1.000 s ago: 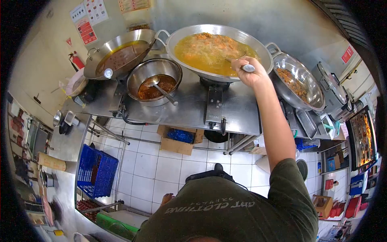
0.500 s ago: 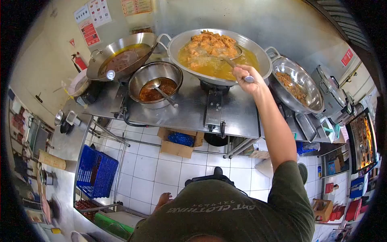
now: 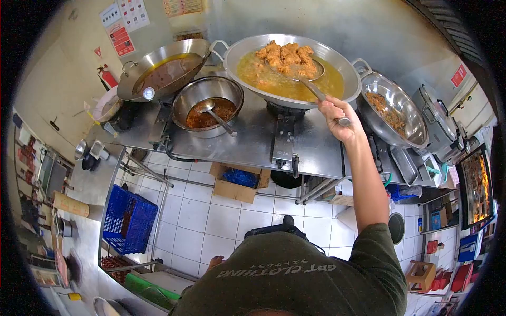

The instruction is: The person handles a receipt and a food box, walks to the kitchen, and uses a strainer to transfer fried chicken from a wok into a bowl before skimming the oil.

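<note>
My right hand [image 3: 341, 118] is closed around the handle of a wide skimmer [image 3: 314, 89]. The skimmer's round head lies in a large metal wok [image 3: 352, 71] of bubbling yellow oil [image 3: 252, 73]. Golden-brown fried pieces [image 3: 289, 57], which look like battered chicken, are heaped on and behind the skimmer head. Low by my body, away from the stove, hangs my left hand [image 3: 215, 262]; only a small part of it shows, and its fingers are mostly hidden.
Left of the wok stand a steel bowl [image 3: 182, 113] of reddish-brown sauce with a ladle [image 3: 221, 122] and a second wok [image 3: 126, 89] of dark oil. A steel basin [image 3: 416, 118] with brown food sits right. Below are a cardboard box [image 3: 234, 192] and a blue crate [image 3: 132, 221].
My right hand has moved slightly right and down with the skimmer. More of its head shows, and the fried pieces are gathered in a tighter heap. My view has shifted slightly.
</note>
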Tool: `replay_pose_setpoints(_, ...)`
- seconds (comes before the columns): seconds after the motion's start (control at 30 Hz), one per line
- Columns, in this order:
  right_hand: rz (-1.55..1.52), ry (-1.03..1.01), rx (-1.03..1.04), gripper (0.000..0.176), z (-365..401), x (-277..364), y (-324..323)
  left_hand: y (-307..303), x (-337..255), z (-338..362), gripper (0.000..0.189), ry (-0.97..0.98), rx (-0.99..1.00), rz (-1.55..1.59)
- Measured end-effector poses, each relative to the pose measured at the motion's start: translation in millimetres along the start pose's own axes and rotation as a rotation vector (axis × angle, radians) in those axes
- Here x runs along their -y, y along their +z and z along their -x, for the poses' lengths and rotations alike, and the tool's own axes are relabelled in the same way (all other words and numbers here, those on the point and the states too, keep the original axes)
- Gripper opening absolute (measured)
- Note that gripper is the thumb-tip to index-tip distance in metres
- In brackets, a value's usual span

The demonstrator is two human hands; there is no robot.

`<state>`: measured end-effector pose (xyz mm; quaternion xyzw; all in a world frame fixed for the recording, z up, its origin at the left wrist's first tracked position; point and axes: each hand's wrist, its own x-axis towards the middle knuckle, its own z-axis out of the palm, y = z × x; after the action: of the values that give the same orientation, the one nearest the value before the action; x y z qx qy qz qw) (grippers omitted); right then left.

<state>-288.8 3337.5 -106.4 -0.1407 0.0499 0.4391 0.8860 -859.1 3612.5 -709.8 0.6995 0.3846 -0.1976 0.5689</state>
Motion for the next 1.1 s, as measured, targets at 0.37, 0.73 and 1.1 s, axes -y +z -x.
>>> replay_pose_setpoints(0.37, 0.000, -0.080, 0.063, 0.036, 52, -43, -5, -33, -24, -3, 0.039, -0.177, 0.035, 0.492)
replay_pose_setpoints(0.73, 0.083, -0.235, 0.083, 0.027, 87, -91, -10, -39, -320, 51, 0.037, 0.358, 0.569, 0.019)
replay_pose_setpoints(1.1, 0.109, -0.323, 0.035, 0.021, 100, -138, 8, 60, -688, 192, 0.068, 0.363, 1.250, 0.885)
